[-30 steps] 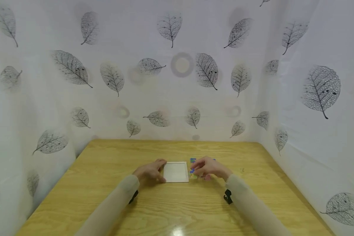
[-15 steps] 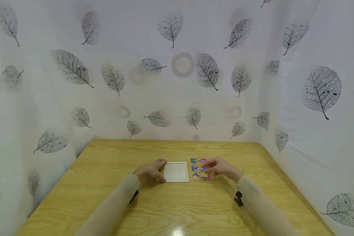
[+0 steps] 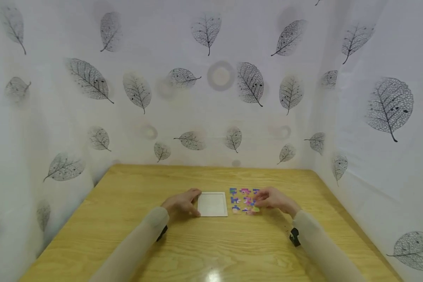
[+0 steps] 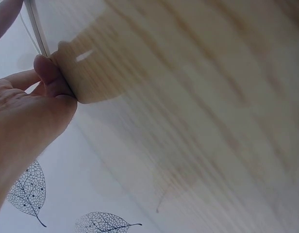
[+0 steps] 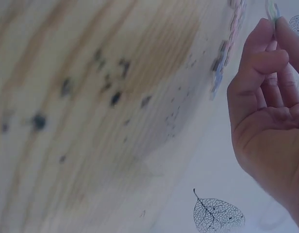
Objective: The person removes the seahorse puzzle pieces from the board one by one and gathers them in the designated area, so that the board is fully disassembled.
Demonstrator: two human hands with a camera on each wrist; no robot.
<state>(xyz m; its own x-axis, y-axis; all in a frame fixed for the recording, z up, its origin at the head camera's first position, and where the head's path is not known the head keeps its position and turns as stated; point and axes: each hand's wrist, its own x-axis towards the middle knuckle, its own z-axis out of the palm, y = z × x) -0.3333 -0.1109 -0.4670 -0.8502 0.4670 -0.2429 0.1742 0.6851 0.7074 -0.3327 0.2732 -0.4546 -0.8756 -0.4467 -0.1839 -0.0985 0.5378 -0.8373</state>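
Observation:
A white square puzzle tray [image 3: 212, 204] with a raised rim lies on the table. My left hand [image 3: 181, 202] holds its left side, thumb at the near corner and forefinger at the far corner. In the left wrist view, the thumb [image 4: 50, 77] touches the tray's edge [image 4: 37, 29]. To the right of the tray, several jigsaw pieces [image 3: 245, 191] in pink, blue and purple lie spread in loose rows. Over their right end is my right hand [image 3: 275, 200]. It pinches a pale green jigsaw piece [image 5: 272, 9] between thumb and forefinger, and partly hides the pieces beneath.
The wooden table [image 3: 204, 243] extends around the tray and pieces. A white curtain [image 3: 183, 113] printed with grey leaves stands behind it and along both sides. A black strap shows at each wrist.
My right hand has moved right across the jigsaw pieces, uncovering more of them. The left hand has stayed at the tray. The head view has shifted slightly.

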